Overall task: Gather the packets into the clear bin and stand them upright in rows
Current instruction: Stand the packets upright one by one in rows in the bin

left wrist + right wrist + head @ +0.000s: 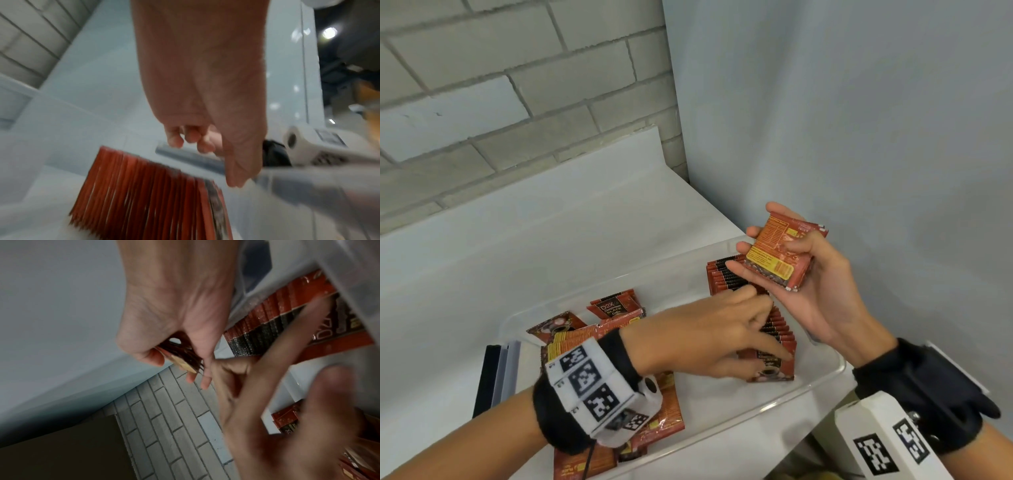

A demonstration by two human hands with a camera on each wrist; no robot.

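A clear bin (756,414) stands on the white table. Along its right side runs a row of red packets (726,277) standing upright, also seen in the left wrist view (144,194) and the right wrist view (267,331). Loose packets (616,308) lie flat in a heap at the bin's left end. My left hand (767,325) reaches across the bin, its straight fingers resting on the row's top and holding nothing (205,146). My right hand (763,250) hovers above the row's far end and grips a small stack of packets (779,270) between thumb and fingers (180,356).
A dark flat slab (489,377) lies against the bin's left end. A brick wall (517,85) stands behind the table, and a plain white panel (859,137) closes the right side. The table's edge drops off just right of the bin.
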